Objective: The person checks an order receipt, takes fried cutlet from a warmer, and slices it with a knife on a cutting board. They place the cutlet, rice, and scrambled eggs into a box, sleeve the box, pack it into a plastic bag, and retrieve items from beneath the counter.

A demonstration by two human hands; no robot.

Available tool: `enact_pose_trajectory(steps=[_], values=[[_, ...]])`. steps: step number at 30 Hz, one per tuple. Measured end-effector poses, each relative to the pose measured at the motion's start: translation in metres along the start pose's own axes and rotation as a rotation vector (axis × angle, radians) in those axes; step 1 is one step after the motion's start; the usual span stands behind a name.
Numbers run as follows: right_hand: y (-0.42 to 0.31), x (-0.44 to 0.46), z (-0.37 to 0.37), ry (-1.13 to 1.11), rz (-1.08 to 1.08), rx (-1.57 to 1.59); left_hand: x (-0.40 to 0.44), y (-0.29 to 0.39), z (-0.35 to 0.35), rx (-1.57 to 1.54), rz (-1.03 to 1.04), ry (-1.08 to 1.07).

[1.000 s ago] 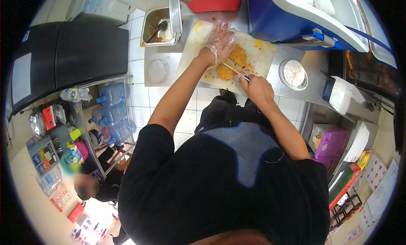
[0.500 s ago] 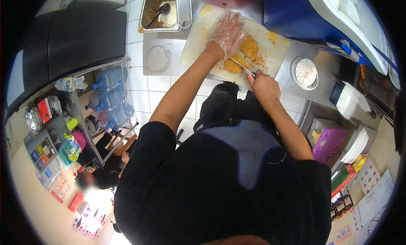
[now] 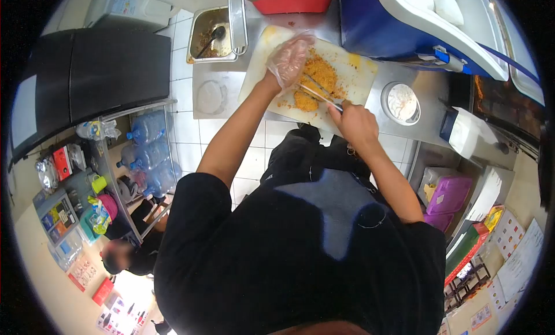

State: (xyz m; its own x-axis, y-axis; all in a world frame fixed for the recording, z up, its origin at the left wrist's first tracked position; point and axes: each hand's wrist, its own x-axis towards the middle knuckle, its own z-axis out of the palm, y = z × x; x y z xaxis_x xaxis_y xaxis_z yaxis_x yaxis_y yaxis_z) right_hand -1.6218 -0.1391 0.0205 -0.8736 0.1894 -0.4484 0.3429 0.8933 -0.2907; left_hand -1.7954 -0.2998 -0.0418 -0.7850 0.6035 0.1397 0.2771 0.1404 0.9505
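On a white cutting board (image 3: pixel 347 83) lie orange, crumb-coated pieces of food (image 3: pixel 321 72), with loose crumbs around them. My right hand (image 3: pixel 355 124) is bare and wrapped round the handle of a knife (image 3: pixel 315 92). The blade points up and left across the food. My left hand (image 3: pixel 290 60), in a clear plastic glove, is at the left side of the food, tilted with its fingers up and partly curled. Whether its fingertips touch the food or hold anything is hard to make out.
A metal pan (image 3: pixel 200 35) with a black spoon stands at the upper left, a red container (image 3: pixel 298 0) beyond the board. A blue cooler (image 3: pixel 370 31) is at the upper right, a round white-topped container (image 3: pixel 402 102) right of the board. Another person (image 3: pixel 118 256) is at lower left.
My left hand has lifted and turned from lying flat with fingers spread, and more of the food shows. The knife stays in my right hand. The whole view has shifted with my head.
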Motion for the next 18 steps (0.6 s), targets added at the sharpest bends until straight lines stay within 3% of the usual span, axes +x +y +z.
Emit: enact_pose_trajectory(steps=[3,8,18], values=[[-0.002,-0.004,-0.019,-0.014,0.045,-0.003,0.024,0.022,0.004,0.340,0.348,-0.109],[0.012,0.021,-0.008,0.059,0.052,-0.044,0.043,0.019,0.021,0.573,0.225,-0.349],[0.027,0.049,0.025,0.022,0.079,-0.084,0.042,-0.026,0.040,0.772,0.213,-0.343]])
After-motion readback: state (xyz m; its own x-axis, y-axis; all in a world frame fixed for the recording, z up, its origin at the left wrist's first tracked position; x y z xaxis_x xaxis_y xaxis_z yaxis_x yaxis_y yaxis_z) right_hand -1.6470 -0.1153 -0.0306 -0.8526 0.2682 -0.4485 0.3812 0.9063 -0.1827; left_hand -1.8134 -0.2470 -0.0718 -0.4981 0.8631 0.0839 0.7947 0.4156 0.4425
